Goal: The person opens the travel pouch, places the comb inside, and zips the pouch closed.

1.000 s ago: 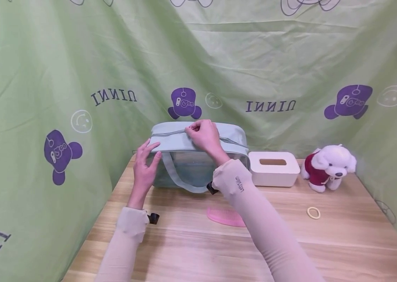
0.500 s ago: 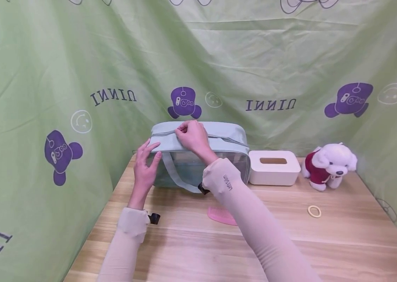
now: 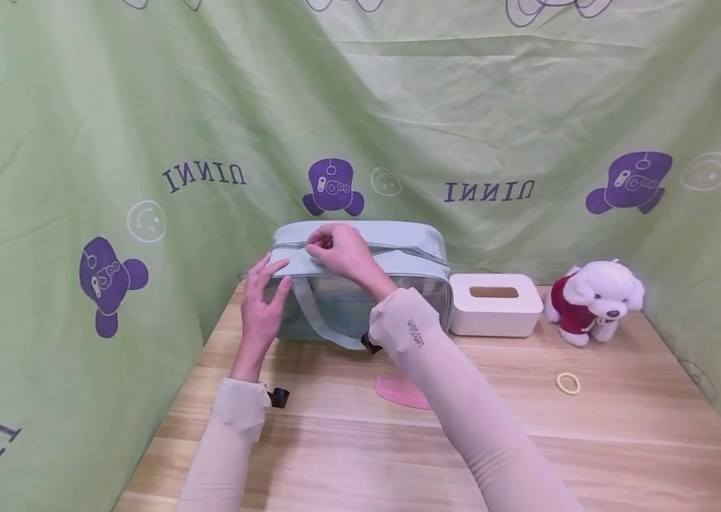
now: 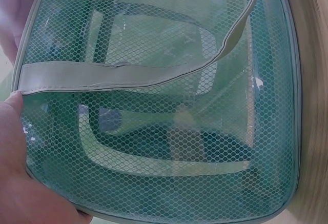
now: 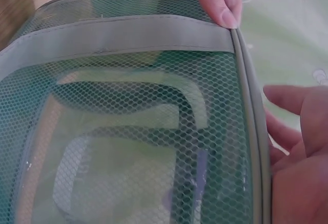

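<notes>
I see the right hand (image 3: 343,252), pinched on the zipper pull, has slid it leftward along the top of the mesh bag (image 3: 421,259) at the table's (image 3: 623,441) far edge, nearing the left hand (image 3: 262,306), whose straight fingers brace the bag's left end.

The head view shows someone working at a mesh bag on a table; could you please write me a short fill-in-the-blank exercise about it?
1. The right hand pinches the zipper on top of the mesh bag, while the ____ hand steadies the bag's end.
2. The comb lying on the table is ____ in colour.
3. The plush dog wears a ____ top.
4. Between bag and dog stands a white ____.

Missing words: left; pink; red; tissue box
</notes>
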{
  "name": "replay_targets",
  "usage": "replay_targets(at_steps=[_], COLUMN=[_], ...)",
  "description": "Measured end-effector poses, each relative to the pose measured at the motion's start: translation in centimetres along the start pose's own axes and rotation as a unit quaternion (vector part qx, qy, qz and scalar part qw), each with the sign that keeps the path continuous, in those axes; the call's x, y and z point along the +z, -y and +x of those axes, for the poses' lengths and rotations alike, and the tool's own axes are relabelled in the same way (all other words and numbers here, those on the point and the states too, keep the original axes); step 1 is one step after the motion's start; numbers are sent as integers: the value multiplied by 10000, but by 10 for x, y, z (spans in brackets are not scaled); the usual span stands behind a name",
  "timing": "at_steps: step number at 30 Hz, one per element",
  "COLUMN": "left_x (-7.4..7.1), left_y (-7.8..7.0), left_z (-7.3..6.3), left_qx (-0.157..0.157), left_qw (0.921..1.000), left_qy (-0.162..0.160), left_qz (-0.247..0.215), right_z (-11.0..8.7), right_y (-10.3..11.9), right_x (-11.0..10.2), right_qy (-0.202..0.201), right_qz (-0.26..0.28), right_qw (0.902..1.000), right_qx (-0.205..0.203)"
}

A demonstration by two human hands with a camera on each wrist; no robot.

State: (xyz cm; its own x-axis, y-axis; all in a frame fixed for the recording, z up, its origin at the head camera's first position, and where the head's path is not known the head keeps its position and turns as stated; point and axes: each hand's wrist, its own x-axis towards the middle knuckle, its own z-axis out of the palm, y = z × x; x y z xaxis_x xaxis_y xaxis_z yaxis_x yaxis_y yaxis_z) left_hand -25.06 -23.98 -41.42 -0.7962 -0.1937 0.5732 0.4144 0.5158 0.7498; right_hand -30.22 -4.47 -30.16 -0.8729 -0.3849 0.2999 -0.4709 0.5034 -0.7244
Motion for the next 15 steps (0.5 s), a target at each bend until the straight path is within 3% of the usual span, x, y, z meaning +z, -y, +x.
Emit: replay_targets(at_steps=[4,11,15], left_x=[0,-2,-7], left_y=[1,1,-3], left_z=[-1,-2,1], left_qx=[-49,-21,19], left_qw=[10000,10000,9998], left_qy=[79,5,117], left_qz=[-29,52,132], right_z=[-7,-15,-20], right_y=[-2,-14,-25], right_x=[-8,-27,-42], right_qy=[174,50,-10], right_qz=[209,362,356], right_qw=[9996,9993,9992], right_qx=[-67,77,184])
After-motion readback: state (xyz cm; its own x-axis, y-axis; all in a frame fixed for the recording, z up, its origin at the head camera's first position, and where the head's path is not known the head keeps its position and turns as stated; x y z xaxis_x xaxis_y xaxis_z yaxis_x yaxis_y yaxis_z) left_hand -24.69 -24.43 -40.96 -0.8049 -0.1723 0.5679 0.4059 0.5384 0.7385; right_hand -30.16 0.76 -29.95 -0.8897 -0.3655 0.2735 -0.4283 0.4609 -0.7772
